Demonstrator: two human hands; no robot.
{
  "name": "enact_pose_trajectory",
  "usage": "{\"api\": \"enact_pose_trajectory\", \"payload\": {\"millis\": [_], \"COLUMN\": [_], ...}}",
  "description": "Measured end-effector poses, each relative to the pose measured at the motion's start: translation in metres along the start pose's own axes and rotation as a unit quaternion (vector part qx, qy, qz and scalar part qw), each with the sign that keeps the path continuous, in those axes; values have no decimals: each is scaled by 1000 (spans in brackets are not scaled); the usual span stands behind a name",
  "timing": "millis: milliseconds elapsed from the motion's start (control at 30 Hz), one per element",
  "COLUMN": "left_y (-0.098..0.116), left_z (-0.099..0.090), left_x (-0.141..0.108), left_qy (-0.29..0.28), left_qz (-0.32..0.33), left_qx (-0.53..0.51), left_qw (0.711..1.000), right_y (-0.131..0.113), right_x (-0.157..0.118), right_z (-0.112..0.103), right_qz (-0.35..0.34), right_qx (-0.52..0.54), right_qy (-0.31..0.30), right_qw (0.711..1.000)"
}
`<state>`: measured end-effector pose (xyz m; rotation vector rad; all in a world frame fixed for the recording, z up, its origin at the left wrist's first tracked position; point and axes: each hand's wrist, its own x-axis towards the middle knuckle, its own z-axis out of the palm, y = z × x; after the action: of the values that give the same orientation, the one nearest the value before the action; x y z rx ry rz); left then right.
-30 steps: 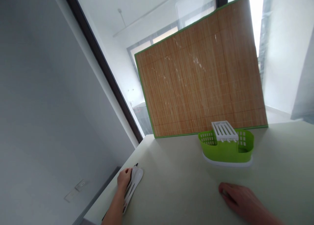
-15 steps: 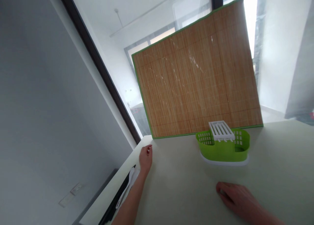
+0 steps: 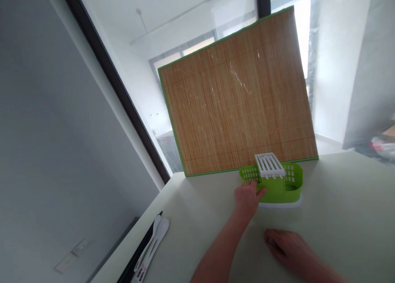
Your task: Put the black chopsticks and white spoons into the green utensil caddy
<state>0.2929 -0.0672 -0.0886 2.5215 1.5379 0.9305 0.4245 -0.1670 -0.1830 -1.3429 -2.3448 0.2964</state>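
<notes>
A bright green plastic caddy [image 3: 276, 194] with a white slatted top [image 3: 269, 164] and white base stands on the table. My left hand [image 3: 246, 196] is at the caddy's left front, thumb apart from the fingers. Its fingertips reach the front rim; whether they press on it I cannot tell. Nearer to me, my right hand [image 3: 285, 246] rests on the tabletop, fingers curled in, with nothing visible in them. On the left of the table lie white long-handled utensils [image 3: 154, 244], spoon-like at their far ends, beside a long black item [image 3: 135, 254].
Behind the caddy a bamboo mat [image 3: 237, 97] with green edging leans upright against the glass. A grey wall [image 3: 61, 130] runs along the left, past the edge of the white table [image 3: 197, 217].
My left hand has swung right from the table's left side to the caddy, uncovering the white utensils. The right hand stays curled in place. The view has shifted slightly.
</notes>
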Motion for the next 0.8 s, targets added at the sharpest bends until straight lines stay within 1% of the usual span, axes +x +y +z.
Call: {"api": "enact_pose_trajectory", "payload": {"millis": [100,200,300,367,467,567,700,800], "left_y": [1,0,-11,-26,-61,-107,-171,-213], "left_z": [0,-5,-20,-37,-69,-105,-151,-180], "left_x": [4,8,13,16,18,17,8,-3], "left_qy": [-10,-15,-14,-18,-26,-33,-31,-30], "left_qz": [-8,-12,-24,-38,-67,-105,-154,-194], "left_qx": [41,62,95,131,201,254,278,286], "left_qw": [999,998,995,990,977,961,948,938], "right_y": [-1,-1,1,3,5,8,11,13], "right_x": [1,1,1,0,-1,-1,-1,-2], "right_z": [0,-2,-4,-3,-1,1,4,6], "right_qz": [1,-1,-2,-5,-12,-19,-29,-29], "right_qx": [-1,7,14,12,8,14,25,20], "right_qy": [-2,-8,-13,-13,-10,-3,10,19], "right_qw": [1000,1000,1000,1000,1000,1000,999,999]}}
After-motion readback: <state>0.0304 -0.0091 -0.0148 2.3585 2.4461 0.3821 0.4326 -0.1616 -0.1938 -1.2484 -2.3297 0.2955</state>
